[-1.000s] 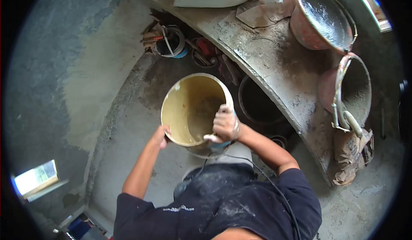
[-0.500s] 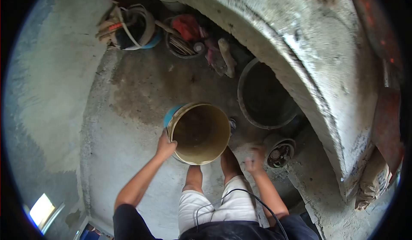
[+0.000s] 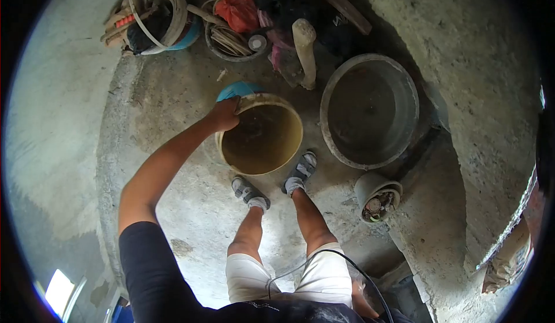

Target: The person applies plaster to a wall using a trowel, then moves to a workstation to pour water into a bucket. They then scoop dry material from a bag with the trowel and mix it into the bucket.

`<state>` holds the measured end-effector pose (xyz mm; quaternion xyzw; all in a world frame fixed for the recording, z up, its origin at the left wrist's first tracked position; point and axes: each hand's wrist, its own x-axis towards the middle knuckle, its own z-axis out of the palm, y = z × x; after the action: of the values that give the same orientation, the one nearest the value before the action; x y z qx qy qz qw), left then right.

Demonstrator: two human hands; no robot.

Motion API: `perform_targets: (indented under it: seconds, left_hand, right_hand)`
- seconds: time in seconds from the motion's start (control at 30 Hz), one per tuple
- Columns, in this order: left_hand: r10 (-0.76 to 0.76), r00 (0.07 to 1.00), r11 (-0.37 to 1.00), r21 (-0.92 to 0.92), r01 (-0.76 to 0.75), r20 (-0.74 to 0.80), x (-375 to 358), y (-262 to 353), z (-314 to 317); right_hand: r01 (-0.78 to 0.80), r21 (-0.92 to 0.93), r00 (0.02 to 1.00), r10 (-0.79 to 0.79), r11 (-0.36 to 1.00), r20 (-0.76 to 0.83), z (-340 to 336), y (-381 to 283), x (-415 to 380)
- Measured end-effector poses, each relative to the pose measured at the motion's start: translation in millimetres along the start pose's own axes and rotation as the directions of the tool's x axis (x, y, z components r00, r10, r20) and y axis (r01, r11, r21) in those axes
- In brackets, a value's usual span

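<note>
A yellow plastic bucket [image 3: 261, 141] stands upright on the concrete floor just ahead of my two feet, with a dark, wet-looking inside. A blue lid or pail [image 3: 236, 89] shows behind its far rim. My left hand [image 3: 226, 115] reaches down and grips the bucket's far left rim. Only a small part of my right hand [image 3: 360, 300] shows, low by my right hip, and its fingers are hidden.
A wide grey basin [image 3: 370, 109] sits right of the bucket, with a small can [image 3: 377, 199] on its side nearby. At the back are a blue pail with hose and tools [image 3: 156, 19], a pan with a red cloth [image 3: 234, 25] and a thick handle [image 3: 304, 48]. A concrete ledge [image 3: 485, 92] curves along the right.
The bucket went from raised and tilted in both hands down to the floor. My right hand let go and dropped to my side. My view tipped downward.
</note>
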<state>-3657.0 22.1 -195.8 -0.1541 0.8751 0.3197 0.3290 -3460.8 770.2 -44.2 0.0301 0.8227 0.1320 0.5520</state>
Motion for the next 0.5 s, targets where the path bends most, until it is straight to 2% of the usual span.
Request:
perform_targets:
  seconds: [0.07, 0.1, 0.13, 0.17, 0.2, 0.27, 0.3, 0.37, 0.47, 0.5]
  left_hand:
    - [-0.052, 0.973, 0.974, -0.226, 0.000, -0.226, 15.2, -16.2, 9.1]
    - [-0.044, 0.973, 0.975, -0.224, -0.008, -0.228, 18.2, -26.4, 15.3]
    - [-0.155, 0.964, 0.866, -0.499, 0.027, -0.215, 21.5, -35.6, 22.8]
    - [-0.256, 0.951, 0.682, -0.729, 0.050, -0.175, 26.8, -46.3, 29.4]
    - [-0.246, 0.952, 0.687, -0.725, 0.040, -0.181, 30.2, -56.6, 38.8]
    - [-0.410, 0.907, 0.342, -0.938, 0.052, -0.098, 33.3, -69.6, 71.3]
    - [-0.404, 0.908, 0.341, -0.939, 0.038, -0.110, 31.9, -74.3, 77.7]
    - [-0.532, 0.835, 0.274, -0.962, 0.015, -0.139, 26.4, -76.6, 100.2]
    - [-0.466, 0.875, 0.198, -0.979, -0.042, -0.132, 28.9, -117.7, 139.8]
    - [-0.470, 0.873, 0.200, -0.979, -0.040, -0.132, 16.1, -104.1, 125.7]
  right_hand:
    - [-0.011, 0.051, 1.000, 0.011, 0.999, 0.009, 0.7, -9.9, 15.5]
    - [-0.025, 0.073, 1.000, 0.024, 0.997, 0.017, 1.3, -12.3, 16.2]
    - [-0.042, 0.093, 0.999, 0.041, 0.995, 0.017, -2.0, -11.6, 20.1]
    - [-0.051, 0.114, 0.999, 0.050, 0.992, 0.014, -1.9, -10.0, 31.9]
    - [-0.063, 0.141, 0.998, 0.060, 0.988, 0.021, -0.8, -16.7, 33.9]
    - [-0.099, 0.179, 0.995, 0.094, 0.979, 0.037, 7.8, -11.1, 20.4]
    - [-0.105, 0.198, 0.994, 0.100, 0.974, 0.037, 16.5, -5.0, 16.6]
    - [-0.146, 0.229, 0.989, 0.137, 0.962, 0.054, 32.9, 0.3, -3.8]
    - [-0.200, 0.264, 0.979, 0.182, 0.944, 0.090, 42.3, 21.8, -35.5]
    - [-0.207, 0.279, 0.977, 0.184, 0.938, 0.108, 43.3, 26.0, -43.3]
